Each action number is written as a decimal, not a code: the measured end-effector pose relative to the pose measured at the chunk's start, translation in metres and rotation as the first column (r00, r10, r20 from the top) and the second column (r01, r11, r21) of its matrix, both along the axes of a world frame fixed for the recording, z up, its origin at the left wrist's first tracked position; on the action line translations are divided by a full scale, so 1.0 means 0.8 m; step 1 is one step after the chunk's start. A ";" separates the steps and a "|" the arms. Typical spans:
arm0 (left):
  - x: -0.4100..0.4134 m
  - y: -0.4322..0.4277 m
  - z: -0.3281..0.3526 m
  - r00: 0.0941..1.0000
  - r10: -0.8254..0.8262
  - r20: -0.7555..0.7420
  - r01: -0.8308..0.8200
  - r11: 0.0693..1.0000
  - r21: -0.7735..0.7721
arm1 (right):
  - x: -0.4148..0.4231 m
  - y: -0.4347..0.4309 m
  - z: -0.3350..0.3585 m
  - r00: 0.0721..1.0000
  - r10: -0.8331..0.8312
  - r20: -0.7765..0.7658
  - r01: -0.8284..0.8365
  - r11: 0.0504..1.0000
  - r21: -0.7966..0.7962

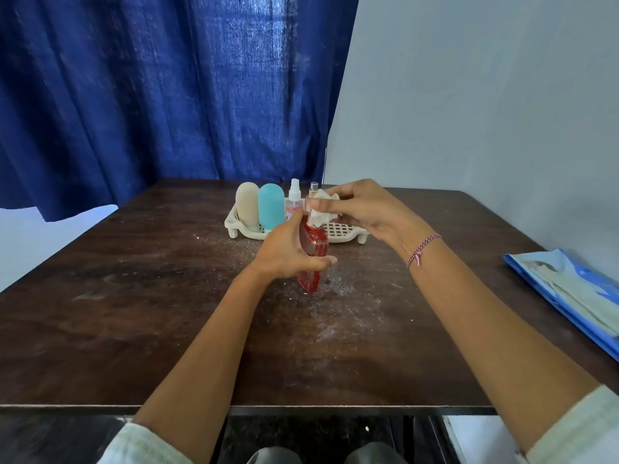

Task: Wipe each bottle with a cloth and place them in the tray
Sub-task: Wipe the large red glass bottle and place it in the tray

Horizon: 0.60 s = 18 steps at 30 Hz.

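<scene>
One red bottle (313, 251) is gripped round its middle by the left hand (286, 254), tilted over the dark table (134, 313). A white cloth (321, 211) is pinched against its top by the right hand (365, 212). Just behind, four other bottles (271, 205) are held upright in the cream tray (346, 229), towards its left end.

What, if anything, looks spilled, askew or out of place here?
White specks and pale smears are scattered over the dark table around the red bottle, like spilled powder or residue. The bottles in the tray stand upright; nothing else stands out.
</scene>
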<state>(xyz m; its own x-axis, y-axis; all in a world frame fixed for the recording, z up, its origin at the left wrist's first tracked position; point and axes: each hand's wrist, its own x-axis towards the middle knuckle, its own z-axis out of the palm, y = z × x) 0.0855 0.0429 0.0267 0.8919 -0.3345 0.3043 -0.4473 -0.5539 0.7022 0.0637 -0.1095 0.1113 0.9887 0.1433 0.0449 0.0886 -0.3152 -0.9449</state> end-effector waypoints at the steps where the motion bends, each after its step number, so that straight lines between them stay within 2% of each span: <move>1: 0.000 0.001 0.000 1.000 0.000 -0.002 0.000 1.000 -0.001 | 0.002 0.003 0.002 1.000 0.009 -0.017 -0.009 1.000 -0.022; 3: 0.002 0.001 -0.001 1.000 -0.006 -0.004 0.006 1.000 -0.010 | 0.006 0.008 0.008 0.998 0.024 -0.054 -0.025 1.000 -0.009; 6: 0.000 0.000 0.000 1.000 -0.013 -0.007 0.013 1.000 -0.009 | 0.009 0.012 0.014 0.994 -0.016 -0.110 0.030 0.992 0.125; 11: 0.000 0.001 0.001 1.000 -0.031 -0.001 0.031 0.999 -0.018 | 0.007 0.011 0.009 0.987 -0.039 -0.153 0.070 0.976 0.205; 13: 0.001 0.002 0.001 1.000 -0.025 -0.015 0.025 0.999 -0.022 | 0.002 0.011 0.004 0.992 -0.083 -0.091 0.097 0.982 0.165; 18: 0.003 0.003 -0.002 1.000 -0.013 -0.013 0.012 0.999 -0.032 | -0.013 0.026 -0.013 0.943 -0.156 0.295 0.156 0.987 0.023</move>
